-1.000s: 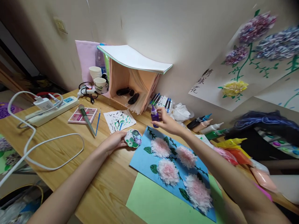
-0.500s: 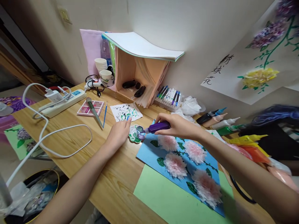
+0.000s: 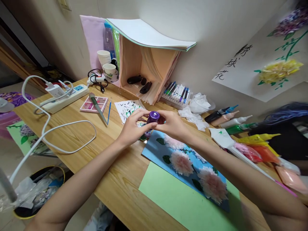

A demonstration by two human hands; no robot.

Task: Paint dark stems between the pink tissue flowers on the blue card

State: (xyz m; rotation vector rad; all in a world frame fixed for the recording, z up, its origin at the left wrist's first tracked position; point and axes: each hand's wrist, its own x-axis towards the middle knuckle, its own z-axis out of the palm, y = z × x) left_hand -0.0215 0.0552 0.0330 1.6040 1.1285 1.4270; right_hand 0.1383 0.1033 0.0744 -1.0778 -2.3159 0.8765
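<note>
A purple paint bottle (image 3: 153, 117) is held up with its round base toward me, its nozzle end hidden below. My left hand (image 3: 133, 127) has its fingers and thumb closed around the bottle's left side. On the opposite side, my right hand (image 3: 172, 124) grips it too. Beneath the hands a flower-shaped paint palette (image 3: 145, 136) is mostly covered. Right of it lies a blue sheet (image 3: 154, 147) bearing pink-white paper flowers (image 3: 181, 163) and painted green leaves, partly over a light green sheet (image 3: 166, 195).
Left of the hands are a blue thin brush (image 3: 109, 110), a larger brush (image 3: 98, 107) across a pink palette case (image 3: 84, 106), and a paint-marked tissue (image 3: 124, 109). A white cable (image 3: 93, 128) loops over the table. Paint bottles (image 3: 222, 118) and markers (image 3: 176, 93) stand along the wall side.
My left hand has left the palette's edge and joined my right hand on the purple bottle. The bottle has been lifted and turned so its base faces me.
</note>
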